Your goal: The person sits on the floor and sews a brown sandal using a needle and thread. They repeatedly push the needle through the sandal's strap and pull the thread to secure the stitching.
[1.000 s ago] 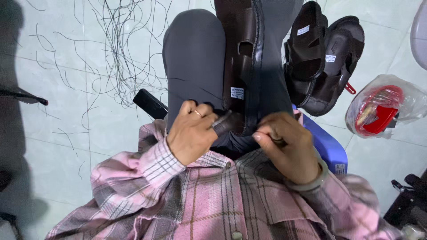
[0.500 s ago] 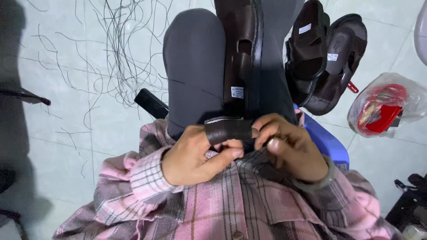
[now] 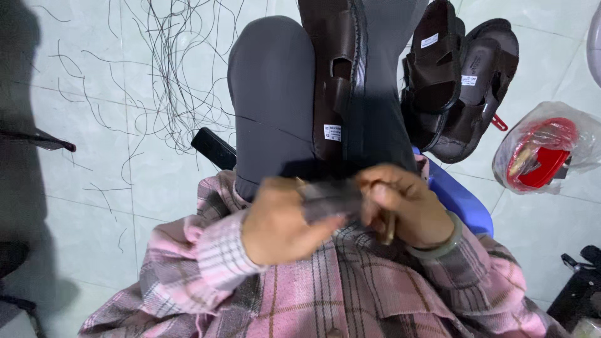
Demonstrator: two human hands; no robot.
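A dark brown sandal [image 3: 338, 81] lies lengthwise between my knees on my grey trousers, a small white label on its side. My left hand [image 3: 285, 222] and my right hand [image 3: 407, 203] meet over its near end, both pinching a dark strap piece [image 3: 328, 199] that is blurred by motion. A thin brownish tool [image 3: 389, 226] pokes out under my right hand's fingers. My sleeves are pink plaid, and a greenish bangle rings my right wrist.
Two more dark brown sandals [image 3: 460, 87] lie on the tiled floor at the right. Beside them sits a clear bag with a red container [image 3: 544, 153]. Loose black threads [image 3: 169, 75] litter the floor at the left. A blue stool edge [image 3: 460, 197] shows under me.
My left hand has slid down and left along the strap, which now stretches flatter between both hands. The hands are blurred with motion. The sandal on my lap has stayed put.
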